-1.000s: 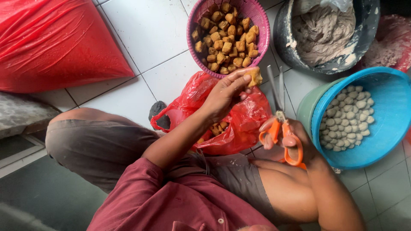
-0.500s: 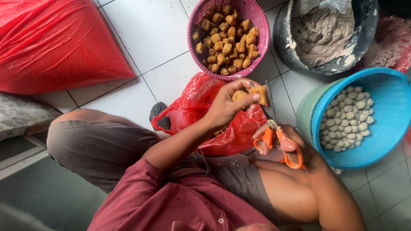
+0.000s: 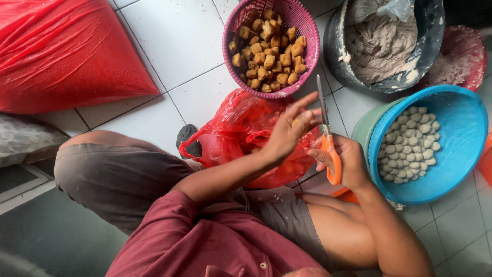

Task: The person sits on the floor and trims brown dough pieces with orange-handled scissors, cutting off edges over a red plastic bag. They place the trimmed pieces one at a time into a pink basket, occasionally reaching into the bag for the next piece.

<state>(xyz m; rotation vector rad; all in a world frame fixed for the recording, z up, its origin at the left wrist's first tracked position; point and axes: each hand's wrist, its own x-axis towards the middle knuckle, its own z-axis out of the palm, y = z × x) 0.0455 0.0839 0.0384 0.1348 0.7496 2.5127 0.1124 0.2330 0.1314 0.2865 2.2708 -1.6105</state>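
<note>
Centre of frame: left hand [image 3: 288, 134] pinching a tofu puff [image 3: 296, 122], mostly hidden, fingers fanned, over red plastic bag [image 3: 241, 128]. Right hand [image 3: 344, 163] closed round orange-handled scissors [image 3: 328, 138], blades pointing up beside puff. Pink basket [image 3: 307, 31] w/ more puffs at top centre; blue basket [image 3: 458, 154] w/ pale balls at right.

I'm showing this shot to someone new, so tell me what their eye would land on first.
Probably the hands at centre: the right hand grips orange-handled scissors, blades pointing up, against the left hand, above a crumpled red plastic bag. Next, the pink basket of golden-brown fried cubes at top centre, and the blue basket of pale round balls at right.
</note>
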